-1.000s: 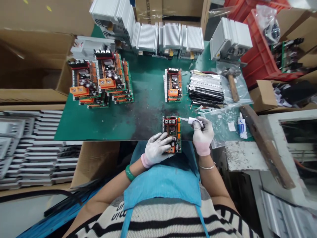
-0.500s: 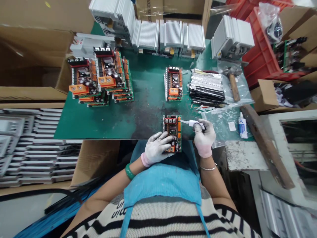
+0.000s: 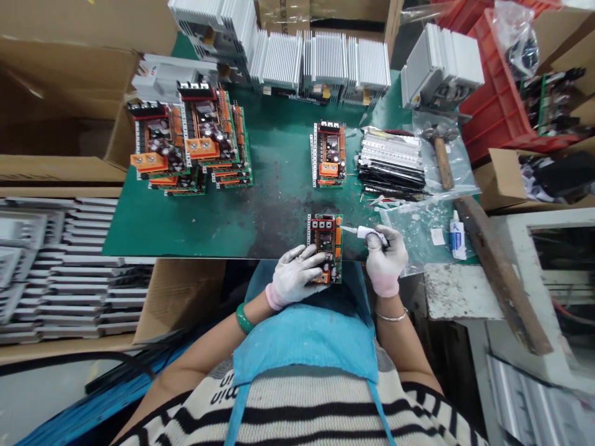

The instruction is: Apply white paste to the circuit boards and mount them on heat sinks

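Note:
My left hand (image 3: 295,277), in a white glove, presses down on the lower left of a green circuit board (image 3: 326,248) with orange parts and black capacitors, at the table's near edge. My right hand (image 3: 385,261), also gloved, pinches a small white tube (image 3: 370,234) whose thin nozzle points left and reaches the board's right edge. Part of the board lies hidden under my left fingers. Another such board (image 3: 329,153) lies farther up the green mat (image 3: 274,217).
Stacked boards stand at the left of the mat, with finned white heat sinks (image 3: 325,65) along its far side. A claw hammer (image 3: 441,152) and a pile of metal strips (image 3: 390,161) lie right. A red crate (image 3: 495,93), cardboard boxes (image 3: 60,105) and a wooden plank (image 3: 502,275) surround the mat.
The whole view has shifted slightly upward as my head moved. My right hand and the tube have crept a little right, and my left hand stays on the board.

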### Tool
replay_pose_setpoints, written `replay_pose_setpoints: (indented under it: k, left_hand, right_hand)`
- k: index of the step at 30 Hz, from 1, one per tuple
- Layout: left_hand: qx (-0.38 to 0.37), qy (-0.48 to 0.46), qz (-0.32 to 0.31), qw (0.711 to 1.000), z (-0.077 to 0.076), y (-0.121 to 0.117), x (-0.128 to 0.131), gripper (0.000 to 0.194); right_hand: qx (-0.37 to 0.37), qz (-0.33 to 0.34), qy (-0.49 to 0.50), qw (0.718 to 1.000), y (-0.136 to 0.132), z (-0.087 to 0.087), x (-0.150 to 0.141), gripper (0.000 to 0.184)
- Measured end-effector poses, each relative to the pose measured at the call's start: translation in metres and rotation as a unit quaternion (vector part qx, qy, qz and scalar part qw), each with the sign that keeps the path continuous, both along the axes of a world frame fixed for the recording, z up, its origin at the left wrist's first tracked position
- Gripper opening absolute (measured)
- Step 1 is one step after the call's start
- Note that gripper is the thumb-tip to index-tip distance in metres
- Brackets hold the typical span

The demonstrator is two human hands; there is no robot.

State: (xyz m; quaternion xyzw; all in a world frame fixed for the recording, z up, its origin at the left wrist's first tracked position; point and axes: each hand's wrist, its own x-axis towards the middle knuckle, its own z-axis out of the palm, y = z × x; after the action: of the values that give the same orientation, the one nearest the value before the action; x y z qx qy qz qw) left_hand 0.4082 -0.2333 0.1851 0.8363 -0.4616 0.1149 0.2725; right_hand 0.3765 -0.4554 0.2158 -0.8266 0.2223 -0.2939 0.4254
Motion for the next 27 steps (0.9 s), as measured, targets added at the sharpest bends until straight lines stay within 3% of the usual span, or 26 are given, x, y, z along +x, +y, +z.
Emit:
replay_pose_setpoints:
  k: [8, 15, 27]
  left_hand:
    - [-0.020, -0.011, 0.003, 1.000, 0.005, -0.003, 0.001, 0.024]
    - [0.014, 0.001, 0.006, 1.000, 0.003, -0.002, 0.000, 0.022]
    - [-0.008, -0.019, 0.014, 1.000, 0.005, -0.004, 0.000, 0.027]
  right_hand:
    - [-0.045, 0.012, -0.008, 0.999, 0.000, 0.005, -0.005, 0.019]
    - [-0.089, 0.023, -0.013, 0.996, 0.000, 0.004, -0.014, 0.017]
    - [-0.104, 0.074, -0.035, 0.991, -0.005, -0.002, -0.028, 0.012]
